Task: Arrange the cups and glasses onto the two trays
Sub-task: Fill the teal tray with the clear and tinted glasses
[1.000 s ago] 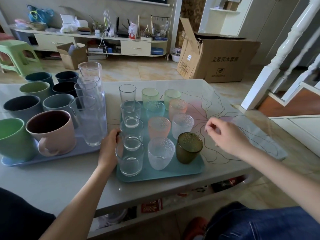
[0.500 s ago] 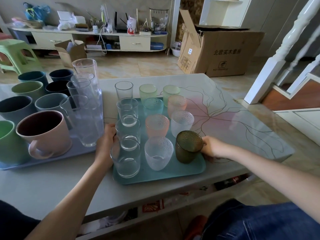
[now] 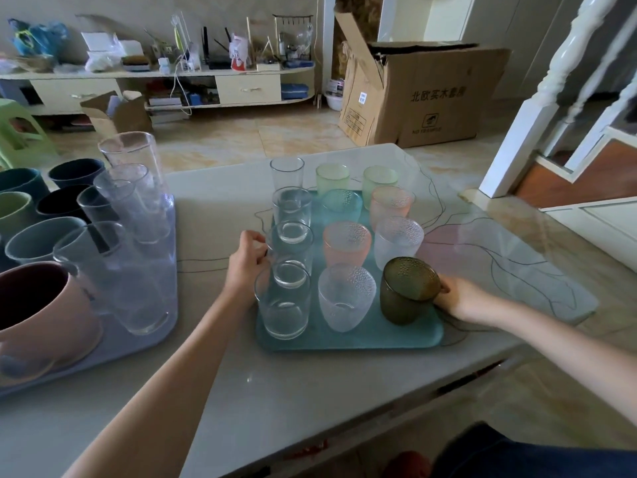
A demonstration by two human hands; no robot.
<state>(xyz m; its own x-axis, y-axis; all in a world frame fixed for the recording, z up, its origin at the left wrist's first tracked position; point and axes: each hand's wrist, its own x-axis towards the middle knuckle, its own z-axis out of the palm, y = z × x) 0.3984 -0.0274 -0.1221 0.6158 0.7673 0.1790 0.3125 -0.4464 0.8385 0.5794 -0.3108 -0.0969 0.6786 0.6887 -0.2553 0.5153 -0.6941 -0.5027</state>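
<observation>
A person's left hand [image 3: 249,262] curls round the nine o'clock edge of a teal tray [image 3: 351,334] on a pale table [image 3: 275,384], while the right hand [image 3: 460,300] grips its three o'clock edge beside an olive glass [image 3: 406,291]. Clear and tinted glasses fill the tray. At nine o'clock, a lavender tray [image 3: 148,343] carries mugs and tall glasses.

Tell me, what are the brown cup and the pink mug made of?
The brown cup looks like tinted glass: you can see through it, and its wall is bumpy. The pink mug looks like matte ceramic or maybe plastic: solid colour, no shine.
</observation>
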